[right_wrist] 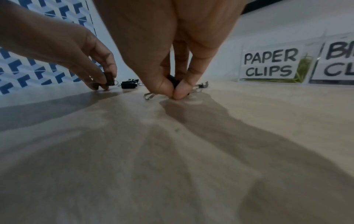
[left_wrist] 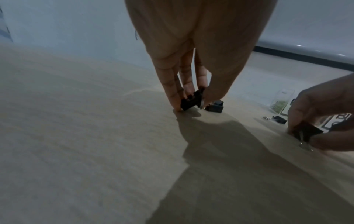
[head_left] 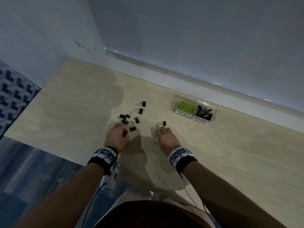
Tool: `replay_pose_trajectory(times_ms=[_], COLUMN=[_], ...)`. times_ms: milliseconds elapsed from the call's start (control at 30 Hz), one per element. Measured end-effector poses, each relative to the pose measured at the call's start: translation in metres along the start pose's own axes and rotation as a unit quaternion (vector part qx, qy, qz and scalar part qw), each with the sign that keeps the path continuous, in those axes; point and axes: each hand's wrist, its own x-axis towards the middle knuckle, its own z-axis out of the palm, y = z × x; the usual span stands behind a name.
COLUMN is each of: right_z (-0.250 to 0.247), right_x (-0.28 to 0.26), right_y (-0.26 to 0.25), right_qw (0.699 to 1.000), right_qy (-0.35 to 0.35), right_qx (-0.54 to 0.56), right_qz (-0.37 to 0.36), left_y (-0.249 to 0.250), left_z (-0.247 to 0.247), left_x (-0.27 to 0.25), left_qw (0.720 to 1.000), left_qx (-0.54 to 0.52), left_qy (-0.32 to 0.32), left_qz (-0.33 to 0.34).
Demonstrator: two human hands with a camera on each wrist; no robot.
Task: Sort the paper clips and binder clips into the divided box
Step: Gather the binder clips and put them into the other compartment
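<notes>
A clear divided box [head_left: 194, 107] stands near the back edge of the table. Its left cell, labelled PAPER CLIPS, holds green paper clips [head_left: 185, 106]; its right cell, labelled BINDER CLIPS, holds black binder clips [head_left: 204, 113]. Several loose black binder clips [head_left: 134, 116] lie scattered left of centre, and a single one [head_left: 162, 123] lies apart. My left hand [head_left: 117, 134] pinches a black binder clip [left_wrist: 191, 100] at the near edge of the scatter, fingertips on the table. My right hand [head_left: 164, 136] pinches another binder clip [right_wrist: 173, 82], its wire handle [head_left: 156, 140] sticking out.
The pale wooden table [head_left: 230, 153] runs to a white ledge [head_left: 197, 76] at the back and a white wall at left. A blue patterned panel [head_left: 14, 96] stands beyond the table's left edge. My lap [head_left: 148, 214] is at the bottom.
</notes>
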Motion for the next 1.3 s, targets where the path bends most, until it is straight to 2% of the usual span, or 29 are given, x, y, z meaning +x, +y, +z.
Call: replay_pose_trajectory(times_ms=[100,233,300,433,567,633,700,800,867,933,1033,1133,1233,1300], right_z=[0.0,-0.008,-0.019,-0.062,-0.099,-0.108,-0.113,-0.113,-0.107,-0.091,-0.064,-0.043,-0.033,-0.029], right_x=[-0.006,-0.022,-0.031,-0.043,-0.037,-0.031,-0.027,-0.027,-0.027,-0.022,-0.005,0.017,0.035,0.042], right_y=[0.012,0.031,0.044,0.079,0.122,0.14,0.149,0.143,0.124,0.1,0.065,0.038,0.026,0.025], right_qw=[1.0,0.987,0.962,0.888,0.83,0.823,0.837,0.886,0.903,0.928,0.974,0.994,0.998,0.999], right_qy=[0.022,0.12,0.196,0.331,0.371,0.361,0.321,0.308,0.339,0.317,0.173,0.04,-0.016,-0.029], right_qx=[0.012,0.108,0.177,0.277,0.328,0.331,0.324,0.212,0.152,0.136,0.133,0.087,0.037,-0.002], right_qz=[0.0,0.019,0.063,0.158,0.258,0.288,0.302,0.274,0.215,0.142,0.064,0.052,0.051,0.039], left_y=[0.006,0.043,0.074,0.149,0.218,0.244,0.26,0.253,0.222,0.169,0.083,0.036,0.028,0.028], left_z=[0.005,0.009,0.012,0.03,0.059,0.068,0.071,0.064,0.053,0.044,0.03,0.018,0.018,0.022], left_x=[0.0,0.002,0.007,0.03,0.054,0.062,0.063,0.06,0.057,0.057,0.048,0.029,0.02,0.022], left_qw=[0.998,0.985,0.976,0.951,0.933,0.922,0.939,0.959,0.971,0.98,0.993,0.993,0.992,0.994], left_qx=[-0.053,-0.167,-0.216,-0.295,-0.332,-0.356,-0.31,-0.255,-0.204,-0.132,0.019,0.109,0.107,0.096], left_qy=[0.022,0.012,-0.016,-0.091,-0.136,-0.148,-0.148,-0.104,-0.057,-0.033,-0.021,-0.03,-0.057,-0.054], left_qz=[-0.027,-0.04,-0.013,0.028,0.026,0.014,0.03,0.065,0.116,0.144,0.116,0.038,-0.017,-0.018])
